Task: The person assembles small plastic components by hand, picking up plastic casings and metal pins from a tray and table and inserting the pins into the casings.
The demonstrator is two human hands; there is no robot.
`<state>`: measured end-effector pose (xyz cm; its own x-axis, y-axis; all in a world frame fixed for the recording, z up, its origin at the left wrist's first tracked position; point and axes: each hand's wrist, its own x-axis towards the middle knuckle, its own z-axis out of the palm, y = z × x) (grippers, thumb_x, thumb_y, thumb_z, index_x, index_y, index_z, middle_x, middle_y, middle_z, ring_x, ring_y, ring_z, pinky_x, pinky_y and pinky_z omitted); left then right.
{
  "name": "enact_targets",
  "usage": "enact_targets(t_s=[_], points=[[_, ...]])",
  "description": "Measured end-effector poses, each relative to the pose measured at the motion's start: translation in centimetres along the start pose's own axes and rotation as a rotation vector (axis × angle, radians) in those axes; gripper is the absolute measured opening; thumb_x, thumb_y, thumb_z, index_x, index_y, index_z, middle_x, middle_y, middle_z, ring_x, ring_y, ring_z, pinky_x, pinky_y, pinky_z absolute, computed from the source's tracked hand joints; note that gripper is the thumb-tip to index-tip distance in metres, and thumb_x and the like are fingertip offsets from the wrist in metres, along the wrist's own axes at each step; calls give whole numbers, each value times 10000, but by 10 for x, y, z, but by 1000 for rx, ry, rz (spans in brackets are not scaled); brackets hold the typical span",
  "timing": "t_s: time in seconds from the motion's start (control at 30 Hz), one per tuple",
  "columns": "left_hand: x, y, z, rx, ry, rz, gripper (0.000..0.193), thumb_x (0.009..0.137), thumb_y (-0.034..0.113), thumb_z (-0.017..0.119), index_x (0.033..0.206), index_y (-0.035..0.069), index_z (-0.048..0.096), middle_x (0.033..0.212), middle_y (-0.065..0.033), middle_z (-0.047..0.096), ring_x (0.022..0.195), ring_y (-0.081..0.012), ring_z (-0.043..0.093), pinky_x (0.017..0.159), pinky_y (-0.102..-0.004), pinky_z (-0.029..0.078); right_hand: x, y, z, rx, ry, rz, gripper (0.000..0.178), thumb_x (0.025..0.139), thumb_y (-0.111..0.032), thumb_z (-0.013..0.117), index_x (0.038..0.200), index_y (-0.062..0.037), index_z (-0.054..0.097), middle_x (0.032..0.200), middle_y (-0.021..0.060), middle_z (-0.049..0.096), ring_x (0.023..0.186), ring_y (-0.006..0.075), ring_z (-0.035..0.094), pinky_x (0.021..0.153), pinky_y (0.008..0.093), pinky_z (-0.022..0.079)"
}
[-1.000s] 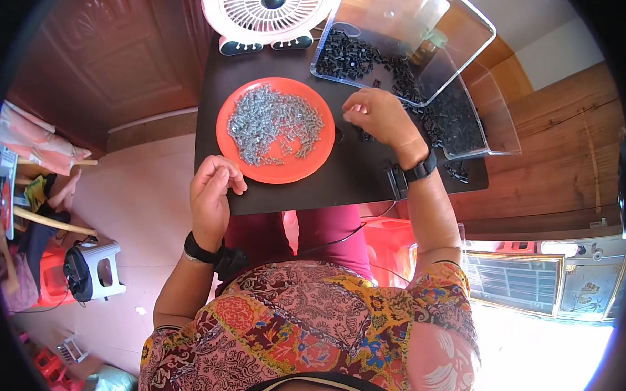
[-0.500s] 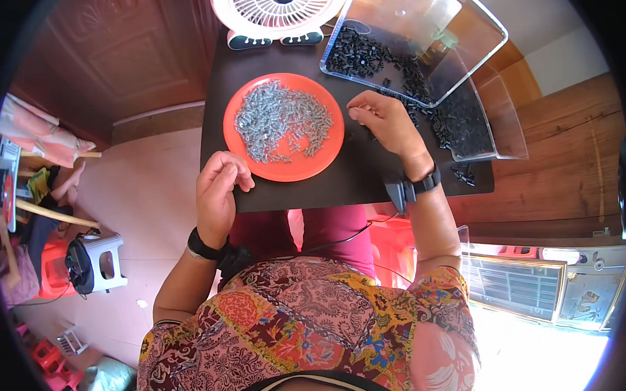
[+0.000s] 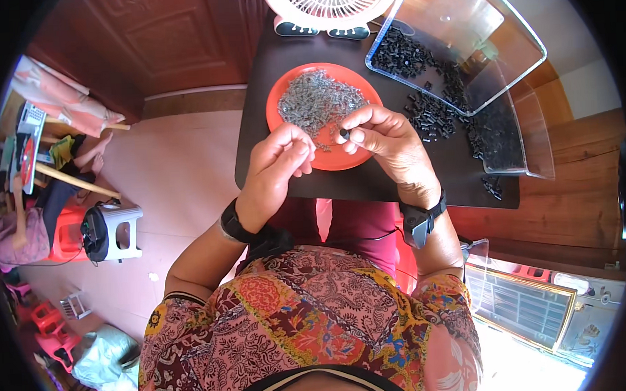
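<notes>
Over the near edge of an orange-red plate [image 3: 274, 106], my two hands face each other, a small gap between them. My right hand [image 3: 390, 146] pinches a small black plastic piece [image 3: 344, 134] between thumb and fingertips. My left hand [image 3: 276, 164] is closed in a pinch too; whatever it holds, if anything, is too small or hidden to make out. On the plate lies a heap of tiny silvery metal pieces [image 3: 316, 95], partly covered by my hands.
To the right, many black plastic pieces [image 3: 431, 115] lie loose on the dark table [image 3: 260, 77], spilling from a clear plastic bin [image 3: 539, 53] on its side. A fan [image 3: 334, 8] stands at the far edge. A stool [image 3: 121, 233] and another person's legs [image 3: 61, 177] are at left.
My right hand has come left from beside the loose black pieces to the plate, now showing a black piece. My left hand has risen over the plate's near edge. The whole view has shifted.
</notes>
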<state>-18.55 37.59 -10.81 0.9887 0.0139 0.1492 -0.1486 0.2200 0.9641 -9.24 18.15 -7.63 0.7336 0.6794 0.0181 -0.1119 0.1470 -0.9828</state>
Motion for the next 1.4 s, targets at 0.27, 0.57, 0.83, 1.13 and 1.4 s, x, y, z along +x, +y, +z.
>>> enact_targets(t_s=[0.27, 0.57, 0.83, 1.13, 1.4], points=[[4, 1, 0, 77, -58, 2, 278, 972, 278, 455, 838, 41, 509, 742, -23, 538, 663, -92, 515, 614, -234, 399, 4, 8, 16, 108, -65, 71, 125, 899, -57, 625, 1017, -14, 629, 889, 34, 653, 775, 83, 593, 738, 226, 490], [6, 0, -1, 44, -65, -138, 279, 958, 278, 462, 828, 38, 515, 697, -15, 514, 602, -93, 504, 559, -229, 394, 4, -2, 30, -408, -72, -193, 90, 858, -1, 654, 947, -2, 647, 874, 35, 638, 833, 105, 613, 733, 252, 495], [7, -5, 2, -214, 25, -183, 239, 955, 261, 450, 910, 38, 526, 735, -20, 528, 632, -108, 532, 594, -227, 399, 5, 3, 36, -633, 89, -400, 201, 730, -11, 759, 891, -23, 640, 829, 64, 632, 784, 196, 649, 687, 298, 518], [1, -14, 3, -247, 45, -180, 199, 945, 246, 492, 930, 51, 527, 758, -24, 551, 672, -107, 561, 617, -227, 422, 8, 10, 43, -894, 140, -523, 254, 677, -63, 761, 902, -58, 643, 835, 73, 632, 821, 280, 619, 704, 371, 506], [-1, -14, -4, -363, 67, -136, 196, 932, 241, 515, 958, 52, 555, 802, -21, 579, 681, -112, 563, 628, -230, 419, 19, -1, 22, -890, 101, -480, 140, 730, -48, 714, 865, -60, 680, 829, 73, 646, 816, 265, 629, 710, 353, 511]])
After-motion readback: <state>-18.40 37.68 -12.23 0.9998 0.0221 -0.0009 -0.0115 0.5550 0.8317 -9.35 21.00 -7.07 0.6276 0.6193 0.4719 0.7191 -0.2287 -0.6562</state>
